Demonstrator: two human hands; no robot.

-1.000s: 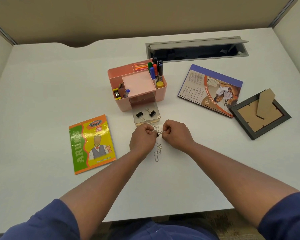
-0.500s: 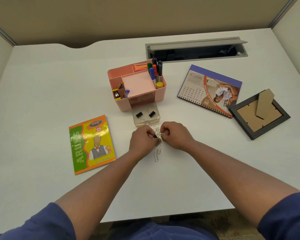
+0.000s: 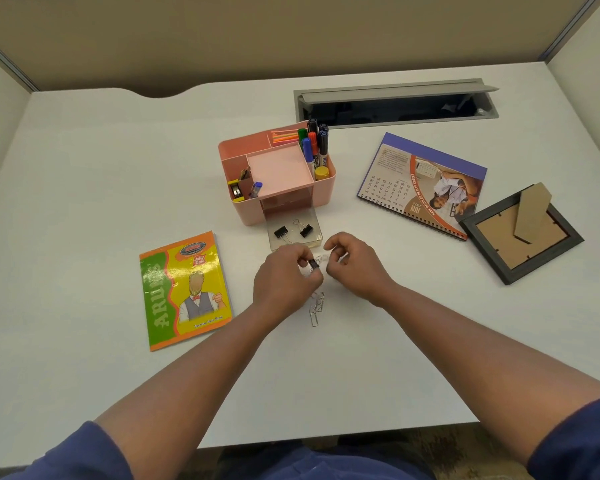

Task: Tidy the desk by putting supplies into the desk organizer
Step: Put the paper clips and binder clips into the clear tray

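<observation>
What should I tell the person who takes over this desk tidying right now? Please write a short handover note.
Left hand: pinches a black binder clip in its fingers.
Right hand: fingers curled beside the clip; whether it holds anything cannot be told.
Pink organizer: markers stand in it; its clear drawer is pulled out with two binder clips inside.
Done: markers and two clips stored.
Left: put in the held clip, gather the paper clips lying on the desk, probably close the drawer.

Matt pink plastic desk organizer [image 3: 326, 194], clear glossy plastic drawer [image 3: 317, 237], shiny wire paper clips [image 3: 316, 308], smooth white desk [image 3: 118, 168]
</observation>
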